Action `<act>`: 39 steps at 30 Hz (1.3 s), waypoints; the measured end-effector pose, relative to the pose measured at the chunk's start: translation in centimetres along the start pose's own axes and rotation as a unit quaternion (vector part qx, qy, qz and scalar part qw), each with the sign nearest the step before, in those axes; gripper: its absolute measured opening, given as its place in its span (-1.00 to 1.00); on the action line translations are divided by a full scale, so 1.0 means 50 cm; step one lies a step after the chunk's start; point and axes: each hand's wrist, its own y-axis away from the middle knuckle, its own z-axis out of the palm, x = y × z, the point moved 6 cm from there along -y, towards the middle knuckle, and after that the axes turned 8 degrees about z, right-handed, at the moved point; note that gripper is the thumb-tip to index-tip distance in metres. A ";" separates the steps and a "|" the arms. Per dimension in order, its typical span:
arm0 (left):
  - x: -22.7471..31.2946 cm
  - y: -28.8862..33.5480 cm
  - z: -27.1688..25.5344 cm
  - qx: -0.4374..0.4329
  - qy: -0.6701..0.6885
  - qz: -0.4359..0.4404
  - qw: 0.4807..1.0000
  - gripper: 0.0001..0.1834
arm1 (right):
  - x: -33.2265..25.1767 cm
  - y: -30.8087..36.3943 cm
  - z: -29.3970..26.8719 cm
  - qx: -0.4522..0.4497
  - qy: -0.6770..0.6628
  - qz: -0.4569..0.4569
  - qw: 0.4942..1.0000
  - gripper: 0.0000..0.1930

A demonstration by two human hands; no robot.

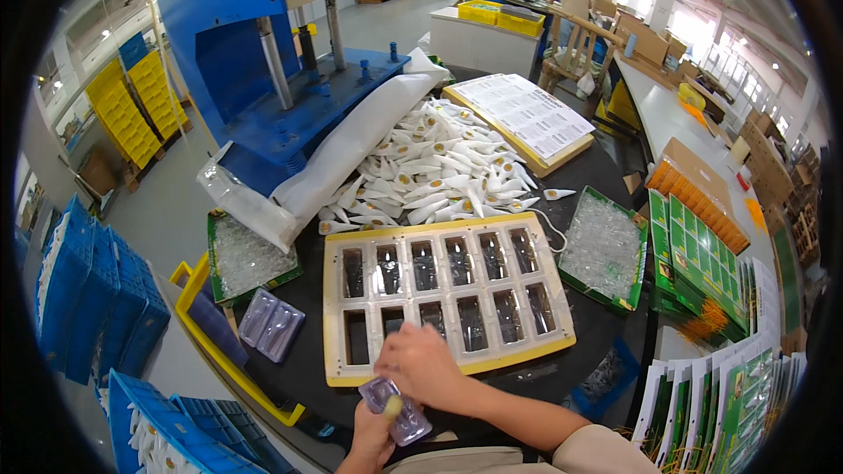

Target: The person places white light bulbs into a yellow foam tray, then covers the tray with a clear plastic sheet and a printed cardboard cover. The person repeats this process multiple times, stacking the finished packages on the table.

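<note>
My left hand (370, 435), at the bottom edge, is closed on a clear plastic blister shell (411, 426) with moulded hollows. Something yellow covers its thumb tip. Just above the shell, my right hand (423, 367) reaches over the near edge of a yellow-rimmed moulding frame (448, 365). Its fingers look curled, but blur and angle hide whether they hold anything. Two rows of rectangular cells fill the frame, and clear plastic lines several of them. Left of the frame, more clear blister shells (271, 325) lie on the black round table (307, 369).
Behind the frame is a heap of white pointed bottles (439, 162). Boxes of clear small parts stand left (250, 254) and right (601, 246). A blue press (307, 114) rises at back left. Printed cards (527, 114) lie at back right; green cards (702, 254) stand farther right.
</note>
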 end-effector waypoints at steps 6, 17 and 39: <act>-0.023 0.007 -0.066 0.070 -0.054 -0.060 0.994 -0.67 | 0.098 -0.079 -0.036 0.256 0.072 0.063 0.962 -0.79; 0.010 0.025 -0.079 0.062 -0.064 0.008 0.996 -0.48 | 0.001 -0.070 0.050 0.101 -0.007 -0.008 0.995 -0.90; -0.048 -0.014 0.154 -0.393 -0.604 0.456 0.522 -0.25 | 0.445 -0.348 -0.172 0.112 0.248 0.087 0.958 -0.75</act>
